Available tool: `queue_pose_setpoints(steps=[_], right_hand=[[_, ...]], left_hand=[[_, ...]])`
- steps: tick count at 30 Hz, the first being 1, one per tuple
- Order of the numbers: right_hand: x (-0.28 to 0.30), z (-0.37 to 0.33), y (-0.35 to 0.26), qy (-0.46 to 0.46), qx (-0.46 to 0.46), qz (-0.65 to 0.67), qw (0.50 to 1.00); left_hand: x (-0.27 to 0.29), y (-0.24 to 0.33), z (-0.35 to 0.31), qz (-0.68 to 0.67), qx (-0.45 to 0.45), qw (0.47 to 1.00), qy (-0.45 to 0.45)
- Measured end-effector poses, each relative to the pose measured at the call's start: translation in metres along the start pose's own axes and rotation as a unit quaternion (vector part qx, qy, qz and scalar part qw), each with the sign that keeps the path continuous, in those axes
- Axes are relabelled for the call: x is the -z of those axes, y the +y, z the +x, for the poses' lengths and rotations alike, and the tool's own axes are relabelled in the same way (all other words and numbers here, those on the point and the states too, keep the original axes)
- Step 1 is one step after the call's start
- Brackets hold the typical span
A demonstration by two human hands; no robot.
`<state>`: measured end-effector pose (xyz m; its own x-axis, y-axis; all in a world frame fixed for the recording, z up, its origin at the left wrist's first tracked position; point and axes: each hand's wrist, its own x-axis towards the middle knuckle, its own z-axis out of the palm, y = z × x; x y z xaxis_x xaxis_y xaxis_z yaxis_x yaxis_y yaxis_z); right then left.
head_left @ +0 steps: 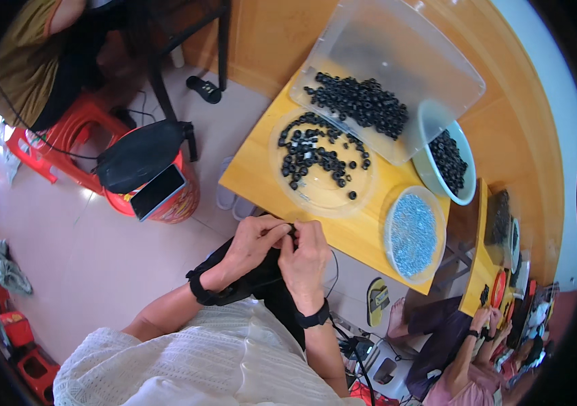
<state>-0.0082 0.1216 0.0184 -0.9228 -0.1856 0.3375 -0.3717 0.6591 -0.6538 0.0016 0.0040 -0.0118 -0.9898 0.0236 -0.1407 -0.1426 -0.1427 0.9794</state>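
Observation:
Over my lap, just off the near edge of the yellow table (251, 166), my left hand (254, 241) and my right hand (307, 256) meet. Their fingertips pinch a small black round part (293, 231), mostly hidden by the fingers. In front of them a shallow round clear tray (326, 205) bears scattered black knob-like parts (295, 162). Behind it a translucent plastic box (383, 44) leans tilted, with a heap of like black parts in it. A pale green bowl (426, 152) to its right holds more. Small shiny bluish metal pieces (412, 233) fill a round clear tub nearer me.
Left of me stands a red bucket (183, 196) with a black bag (141, 154) and a phone (158, 192) on top. Red stools (75, 145) and a seated person (28, 68) are beyond. At lower right another person (461, 365) works at a second yellow table (477, 271).

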Motion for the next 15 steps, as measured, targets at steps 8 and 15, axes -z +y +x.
queue_pose_setpoints(steps=[8, 15], right_hand=[[0.005, 0.000, 0.007, 0.008, 0.014, 0.001, 1.000], [0.053, 0.046, 0.063, 0.157, -0.148, 0.109, 0.970]], left_hand=[[-0.006, 0.000, 0.001, -0.072, 0.029, 0.997, -0.013], [-0.001, 0.006, 0.001, -0.071, 0.068, 0.995, -0.007]])
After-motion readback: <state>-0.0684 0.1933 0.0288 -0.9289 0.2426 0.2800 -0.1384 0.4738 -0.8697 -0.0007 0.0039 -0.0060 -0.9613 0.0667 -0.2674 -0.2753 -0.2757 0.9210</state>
